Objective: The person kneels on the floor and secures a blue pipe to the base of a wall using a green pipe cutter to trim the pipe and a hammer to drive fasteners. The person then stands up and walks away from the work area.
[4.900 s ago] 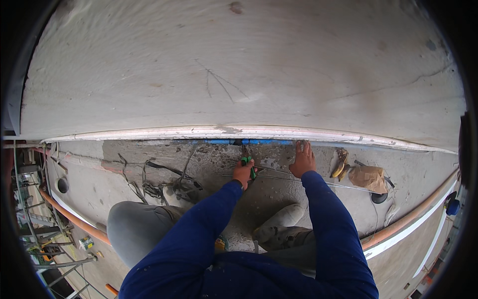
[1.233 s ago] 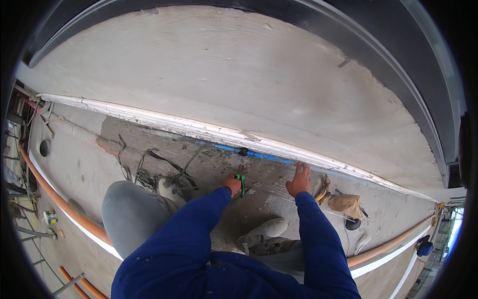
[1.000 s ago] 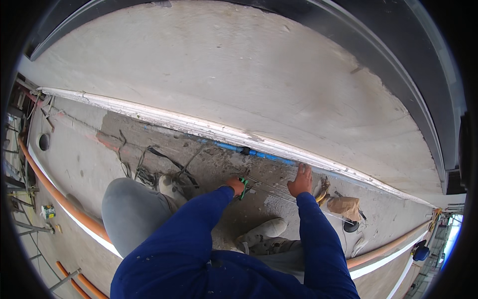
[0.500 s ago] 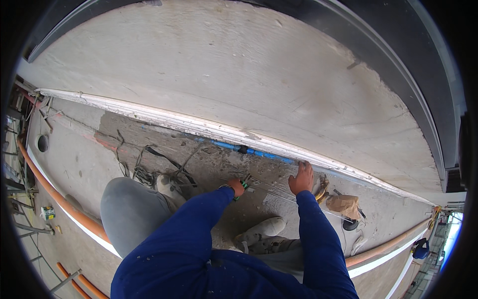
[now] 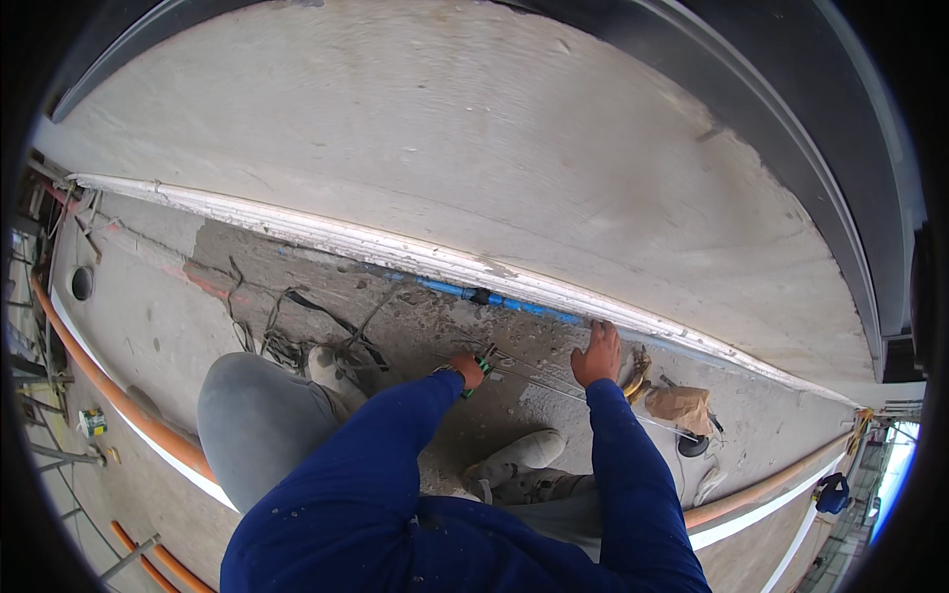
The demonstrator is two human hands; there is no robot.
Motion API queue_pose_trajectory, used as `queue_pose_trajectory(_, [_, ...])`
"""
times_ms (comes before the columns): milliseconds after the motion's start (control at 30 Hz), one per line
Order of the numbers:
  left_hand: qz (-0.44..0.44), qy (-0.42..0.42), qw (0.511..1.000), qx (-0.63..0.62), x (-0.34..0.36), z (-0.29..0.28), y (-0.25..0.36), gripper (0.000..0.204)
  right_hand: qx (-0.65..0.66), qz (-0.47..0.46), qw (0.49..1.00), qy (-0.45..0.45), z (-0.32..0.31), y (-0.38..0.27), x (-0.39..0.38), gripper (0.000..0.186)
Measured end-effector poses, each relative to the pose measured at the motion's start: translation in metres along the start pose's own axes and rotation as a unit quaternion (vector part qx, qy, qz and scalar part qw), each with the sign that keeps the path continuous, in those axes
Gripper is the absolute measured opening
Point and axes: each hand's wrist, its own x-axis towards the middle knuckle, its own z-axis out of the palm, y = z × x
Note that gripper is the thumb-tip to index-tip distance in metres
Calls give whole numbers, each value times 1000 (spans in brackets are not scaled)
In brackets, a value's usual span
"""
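Observation:
My left hand (image 5: 467,370) is closed around a small green-and-black hand tool (image 5: 486,357), held low over the concrete floor. The tool's exact kind is too small to make out. Farther right, my right hand (image 5: 596,354) lies with its fingers stretched out, at the foot of the wall by the end of a blue pipe (image 5: 534,309). A black coupling (image 5: 479,296) sits on that pipe. Thin metal rods (image 5: 539,380) lie on the floor between my hands.
A brown paper bag (image 5: 680,406), a yellow-handled tool (image 5: 638,378) and a round black object (image 5: 693,446) lie right of my right arm. Black straps (image 5: 336,318) and cords lie left by my shoe. White ledge (image 5: 395,240) lines the wall. Orange pipe (image 5: 129,390) runs behind me.
Both hands keep nearly the same place and grip. The whole view has shifted very slightly.

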Motion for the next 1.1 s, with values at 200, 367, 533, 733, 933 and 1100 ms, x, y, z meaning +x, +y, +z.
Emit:
queue_pose_trajectory(200, [12,15,999,28,20,8,-13,66,4,3,1000,-5,0,-6,2,74])
queue_pose_trajectory(367, [14,11,1000,16,22,10,-9,64,4,4,1000,-5,-2,-2,0,74])
queue_pose_trajectory(533, [27,37,999,13,24,13,-12,57,-1,-4,1000,15,0,-1,-1,73])
queue_pose_trajectory(733, [23,47,998,36,24,15,-10,59,-7,-6,1000,9,3,0,0,76])
queue_pose_trajectory(933, [39,38,998,17,18,12,-11,53,-24,2,998,-63,5,6,1,88])
queue_pose_trajectory(1100, [27,29,996,79,22,11,-19,53,-27,22,994,-101,12,2,8,95])
